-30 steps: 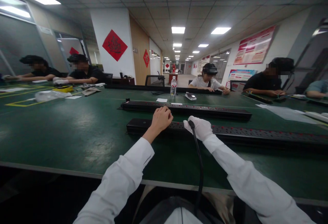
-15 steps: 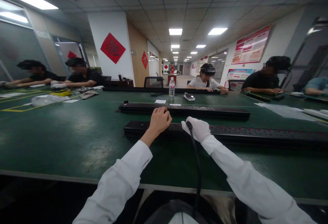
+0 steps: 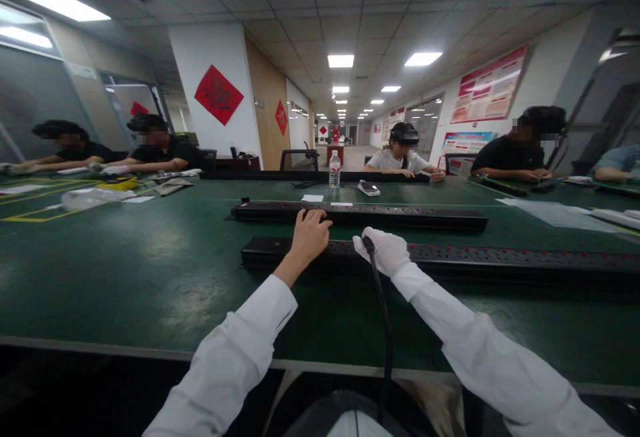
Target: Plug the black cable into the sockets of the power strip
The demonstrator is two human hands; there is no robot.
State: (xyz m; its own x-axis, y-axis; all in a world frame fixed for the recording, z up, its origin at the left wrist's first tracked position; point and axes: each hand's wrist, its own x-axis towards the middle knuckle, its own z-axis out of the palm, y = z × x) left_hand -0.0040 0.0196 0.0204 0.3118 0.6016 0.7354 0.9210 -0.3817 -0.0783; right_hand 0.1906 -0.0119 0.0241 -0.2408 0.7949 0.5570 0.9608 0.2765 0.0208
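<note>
My left hand (image 3: 311, 236) is bare and reaches over the near black power strip (image 3: 490, 262). Its fingers are bent and a little apart, with nothing visible in them; whether the fingertips touch the strip I cannot tell. My right hand (image 3: 387, 251), in a white knit glove, is closed around the end of a black power cord (image 3: 385, 320) just over the same strip. The cord hangs down across the table edge toward my lap. A second black power strip (image 3: 410, 216) lies behind, parallel to the first, with red marks along its top.
Farther back stand a water bottle (image 3: 335, 169) and a white phone-like device (image 3: 369, 188). Another long black bar (image 3: 240, 175) lies along the far side of the green table (image 3: 125, 284). Clear plastic sheeting (image 3: 555, 215) rests at right. Several people sit around the table.
The fingers of my left hand have loosened and spread slightly. My right hand keeps its hold on the cord in about the same place.
</note>
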